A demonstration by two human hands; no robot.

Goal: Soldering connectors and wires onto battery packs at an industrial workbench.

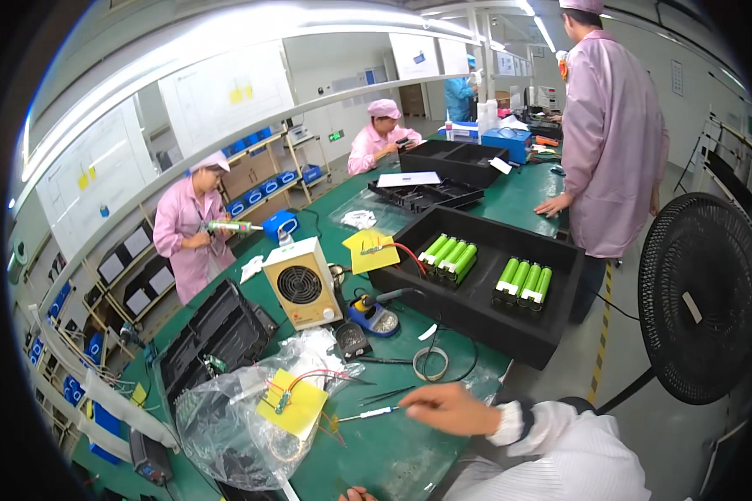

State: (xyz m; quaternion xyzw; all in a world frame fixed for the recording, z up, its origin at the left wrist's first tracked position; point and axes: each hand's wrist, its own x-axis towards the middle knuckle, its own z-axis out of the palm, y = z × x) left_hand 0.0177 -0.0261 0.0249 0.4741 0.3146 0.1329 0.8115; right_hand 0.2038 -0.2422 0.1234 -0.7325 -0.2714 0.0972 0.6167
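My right hand (pixel 451 410) is over the near edge of the green workbench, fingers stretched left with nothing visibly gripped. Its fingertips are at the end of a thin screwdriver-like tool (pixel 378 412) with a white and blue handle, lying on the bench. Only a few fingertips of my left hand (pixel 358 494) show at the lower edge; what they hold, if anything, is hidden. Left of the tool, a small green circuit board (pixel 283 402) with red and black wires rests on a yellow sheet (pixel 305 415). A clear plastic bag (pixel 226 426) is beneath and beside it.
A black foam tray (pixel 476 313) contains green battery cells (pixel 522 284). Nearby are a beige fan-fronted box (pixel 305 284), a soldering iron stand (pixel 376 319), a tape roll (pixel 430 364) and a black plastic case (pixel 217 334). A black fan (pixel 702 292) stands right. Several people in work coats surround the bench.
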